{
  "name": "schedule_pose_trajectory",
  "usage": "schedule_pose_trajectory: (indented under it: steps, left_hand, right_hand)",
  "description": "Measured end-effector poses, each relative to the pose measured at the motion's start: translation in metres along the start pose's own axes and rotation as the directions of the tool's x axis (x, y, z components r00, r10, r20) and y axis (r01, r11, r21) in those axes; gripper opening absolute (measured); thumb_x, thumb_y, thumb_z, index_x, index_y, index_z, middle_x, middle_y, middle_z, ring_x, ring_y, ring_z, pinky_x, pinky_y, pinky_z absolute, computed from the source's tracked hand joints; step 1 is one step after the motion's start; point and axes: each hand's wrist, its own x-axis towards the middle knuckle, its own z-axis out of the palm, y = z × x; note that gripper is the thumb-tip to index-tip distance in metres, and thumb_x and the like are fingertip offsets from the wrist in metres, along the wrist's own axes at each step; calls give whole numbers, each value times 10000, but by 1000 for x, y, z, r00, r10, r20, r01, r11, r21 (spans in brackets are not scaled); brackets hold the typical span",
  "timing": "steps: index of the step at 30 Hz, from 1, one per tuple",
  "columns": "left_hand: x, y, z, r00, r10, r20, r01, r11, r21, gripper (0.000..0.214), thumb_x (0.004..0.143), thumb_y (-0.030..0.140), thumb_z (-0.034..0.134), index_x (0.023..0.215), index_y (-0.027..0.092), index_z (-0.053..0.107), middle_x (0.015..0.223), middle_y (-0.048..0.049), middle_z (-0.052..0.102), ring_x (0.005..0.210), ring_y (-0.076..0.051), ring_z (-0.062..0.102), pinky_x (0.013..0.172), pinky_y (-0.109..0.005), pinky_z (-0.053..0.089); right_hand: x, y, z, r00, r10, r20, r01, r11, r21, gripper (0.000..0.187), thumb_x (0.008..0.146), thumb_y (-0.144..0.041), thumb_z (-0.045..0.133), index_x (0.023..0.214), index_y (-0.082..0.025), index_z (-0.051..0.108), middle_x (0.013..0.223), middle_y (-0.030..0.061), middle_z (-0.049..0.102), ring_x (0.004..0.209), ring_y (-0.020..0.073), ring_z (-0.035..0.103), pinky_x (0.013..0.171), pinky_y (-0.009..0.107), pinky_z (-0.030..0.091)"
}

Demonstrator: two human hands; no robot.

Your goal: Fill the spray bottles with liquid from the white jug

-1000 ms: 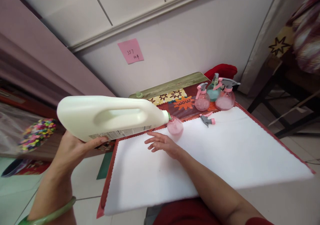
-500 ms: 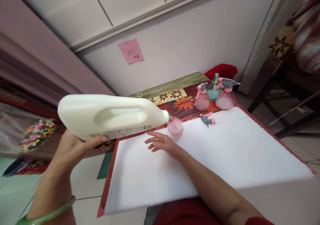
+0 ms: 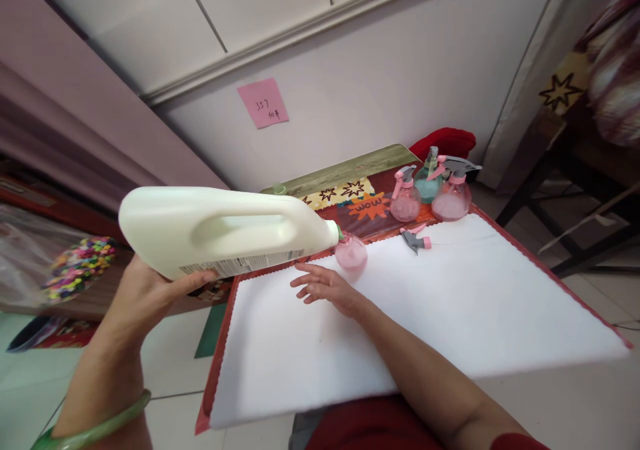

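Note:
My left hand [image 3: 163, 287] grips the lower side of a large pale-green detergent jug [image 3: 165, 227], tipped onto its side with its handle facing up. The jug's green-lipped mouth meets the neck of a round pink spray bottle [image 3: 351, 258], which stands without its sprayer on the white table cover. Below the jug's neck, my right hand [image 3: 325, 290] is open with fingers spread, holding nothing; whether a fingertip touches the jug I cannot tell. A loose grey and pink spray head [image 3: 416, 239] lies to the right of the pink bottle.
Two pink spray bottles [image 3: 405, 205] [image 3: 451, 203] and a green one [image 3: 428, 187] stand at the table's back right. A small green cap [image 3: 279, 189] sits on the back edge. The white-covered table [image 3: 450, 310] has a wall behind it. Dark stool legs [image 3: 550, 223] are at right.
The jug's rear end has shifted very slightly to the right in my left hand. My right hand and the pink bottle stay in place.

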Motion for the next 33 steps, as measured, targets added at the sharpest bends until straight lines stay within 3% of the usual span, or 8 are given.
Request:
schedule_pose_trajectory:
  steps: [18, 33]
  left_hand:
    - [1, 6, 0, 999, -37, 13, 36, 999, 40, 626, 561, 418, 886, 1082, 138, 682, 976, -92, 763, 844, -242, 700, 766, -375, 619]
    - [2, 11, 0, 999, -45, 24, 44, 999, 32, 549, 567, 411, 878, 1013, 165, 673, 981, -69, 752, 850, -220, 681, 788, -336, 604]
  right_hand:
    - [0, 1, 0, 1000, -8, -5, 8, 1000, 7, 686, 808, -445, 776, 1436, -287, 549, 1290, 114, 684, 1002, 216, 685, 896, 407, 519]
    - [2, 4, -2, 1000, -20, 8, 20, 1000, 9, 679, 823, -434, 768, 1446, -290, 539, 1299, 115, 679, 1010, 215, 684, 892, 400, 523]
